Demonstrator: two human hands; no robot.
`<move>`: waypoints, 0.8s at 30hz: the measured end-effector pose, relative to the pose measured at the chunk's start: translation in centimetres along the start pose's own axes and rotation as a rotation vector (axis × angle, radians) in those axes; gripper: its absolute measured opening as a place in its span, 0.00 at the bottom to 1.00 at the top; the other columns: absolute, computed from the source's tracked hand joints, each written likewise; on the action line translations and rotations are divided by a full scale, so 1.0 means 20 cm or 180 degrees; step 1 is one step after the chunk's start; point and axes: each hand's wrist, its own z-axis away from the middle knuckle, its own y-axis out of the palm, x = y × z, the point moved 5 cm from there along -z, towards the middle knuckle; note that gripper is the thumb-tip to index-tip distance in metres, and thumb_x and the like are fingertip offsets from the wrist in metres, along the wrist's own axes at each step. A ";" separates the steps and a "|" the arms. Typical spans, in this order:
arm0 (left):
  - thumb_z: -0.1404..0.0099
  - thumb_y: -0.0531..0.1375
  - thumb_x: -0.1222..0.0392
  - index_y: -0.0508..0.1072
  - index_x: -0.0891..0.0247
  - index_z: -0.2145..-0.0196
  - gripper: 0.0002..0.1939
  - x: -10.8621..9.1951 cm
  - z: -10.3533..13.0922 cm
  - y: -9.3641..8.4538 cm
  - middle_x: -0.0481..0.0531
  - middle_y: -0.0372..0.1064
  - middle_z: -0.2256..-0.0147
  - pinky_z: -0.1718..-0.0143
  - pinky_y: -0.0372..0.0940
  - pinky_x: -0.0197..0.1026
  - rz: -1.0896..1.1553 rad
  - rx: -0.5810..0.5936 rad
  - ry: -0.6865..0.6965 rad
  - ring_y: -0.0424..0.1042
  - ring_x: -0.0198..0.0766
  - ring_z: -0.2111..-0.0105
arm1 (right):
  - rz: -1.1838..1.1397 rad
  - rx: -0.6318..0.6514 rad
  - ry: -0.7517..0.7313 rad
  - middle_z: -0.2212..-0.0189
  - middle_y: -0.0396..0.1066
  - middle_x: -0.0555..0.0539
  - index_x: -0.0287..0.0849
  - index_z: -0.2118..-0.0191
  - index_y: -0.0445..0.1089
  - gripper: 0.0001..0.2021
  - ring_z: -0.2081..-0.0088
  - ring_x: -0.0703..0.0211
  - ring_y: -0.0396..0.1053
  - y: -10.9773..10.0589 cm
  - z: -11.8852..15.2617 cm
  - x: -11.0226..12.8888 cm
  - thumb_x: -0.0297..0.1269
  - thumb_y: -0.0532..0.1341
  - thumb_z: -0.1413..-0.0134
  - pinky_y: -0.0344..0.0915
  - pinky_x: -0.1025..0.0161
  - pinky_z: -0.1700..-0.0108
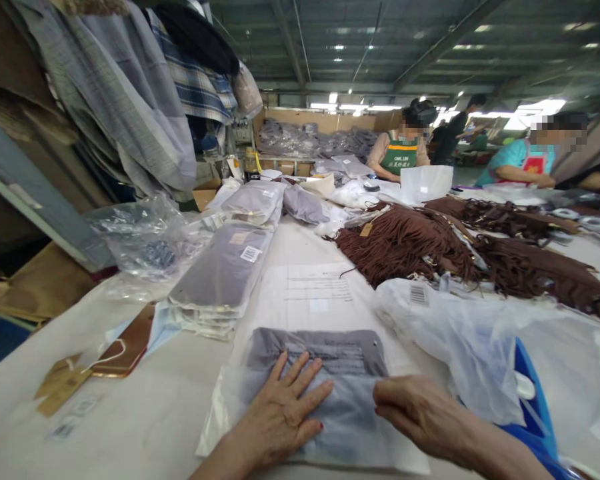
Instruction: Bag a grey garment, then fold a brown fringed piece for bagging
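A clear plastic bag (345, 427) with a grey item (375, 350) in it lies flat at the front middle of the table. My left hand (285, 407) rests spread on the bag's left part, fingers apart. At the bag's right side is my right hand (410, 407), its fingers closed together; what they pinch, if anything, is too small to make out. Beyond the bag lies a white printed sheet (317, 287).
Bagged grey items (215, 267) are stacked at left, near brown tags (63, 383). Brown fringed pieces (405, 243) and loose plastic bags (445, 327) lie at right, beside a blue container (535, 400). People (397, 157) work across the table.
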 end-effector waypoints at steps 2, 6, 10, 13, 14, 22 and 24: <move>0.35 0.53 0.51 0.43 0.50 0.38 0.32 0.00 0.00 0.00 0.55 0.45 0.37 0.44 0.51 0.68 0.0027 -0.0067 0.0009 0.45 0.54 0.38 | 0.0382 0.0248 0.0036 0.78 0.70 0.50 0.43 0.76 0.68 0.10 0.74 0.62 0.65 -0.05 -0.12 -0.04 0.32 0.52 0.47 0.52 0.65 0.72; 0.34 0.52 0.50 0.41 0.49 0.38 0.32 0.01 0.01 0.01 0.54 0.44 0.37 0.43 0.49 0.67 0.0048 -0.0180 0.0034 0.44 0.52 0.38 | 0.0526 0.0506 0.0144 0.79 0.72 0.48 0.43 0.76 0.72 0.07 0.74 0.60 0.67 -0.02 -0.28 -0.10 0.30 0.57 0.55 0.52 0.65 0.73; 0.36 0.55 0.52 0.40 0.49 0.38 0.35 0.01 0.01 0.03 0.53 0.43 0.36 0.43 0.49 0.67 0.0048 -0.0230 0.0029 0.43 0.53 0.37 | 0.0443 0.0489 0.0476 0.82 0.70 0.52 0.45 0.79 0.73 0.04 0.78 0.62 0.65 0.02 -0.37 -0.18 0.36 0.63 0.59 0.51 0.68 0.78; 0.37 0.56 0.52 0.40 0.49 0.38 0.36 0.01 0.01 0.04 0.53 0.43 0.36 0.43 0.49 0.66 0.0018 -0.0246 0.0035 0.43 0.53 0.37 | 0.0564 0.0187 0.0925 0.83 0.70 0.50 0.43 0.80 0.72 0.09 0.79 0.59 0.67 -0.02 -0.37 -0.27 0.43 0.67 0.65 0.53 0.67 0.79; 0.37 0.56 0.52 0.40 0.49 0.38 0.36 0.01 0.01 0.04 0.52 0.43 0.36 0.43 0.49 0.66 -0.0004 -0.0250 0.0037 0.43 0.52 0.37 | 0.0644 0.0025 0.1060 0.81 0.71 0.47 0.42 0.79 0.72 0.11 0.77 0.56 0.68 -0.04 -0.34 -0.30 0.45 0.67 0.64 0.55 0.66 0.78; 0.37 0.53 0.43 0.48 0.53 0.39 0.33 0.00 -0.01 0.04 0.54 0.58 0.42 0.47 0.57 0.59 -0.0796 -0.0897 0.0298 0.57 0.52 0.43 | 0.1406 -0.2668 -0.0347 0.59 0.75 0.43 0.43 0.53 0.69 0.17 0.58 0.56 0.72 0.27 0.01 -0.15 0.44 0.51 0.41 0.67 0.64 0.58; 0.36 0.52 0.44 0.52 0.54 0.40 0.30 0.02 -0.01 0.07 0.54 0.62 0.45 0.48 0.58 0.56 -0.1207 -0.1198 0.0517 0.61 0.51 0.46 | 0.1745 -0.2930 -0.0694 0.58 0.74 0.47 0.49 0.51 0.69 0.17 0.59 0.55 0.73 0.48 -0.01 -0.14 0.45 0.53 0.44 0.68 0.63 0.61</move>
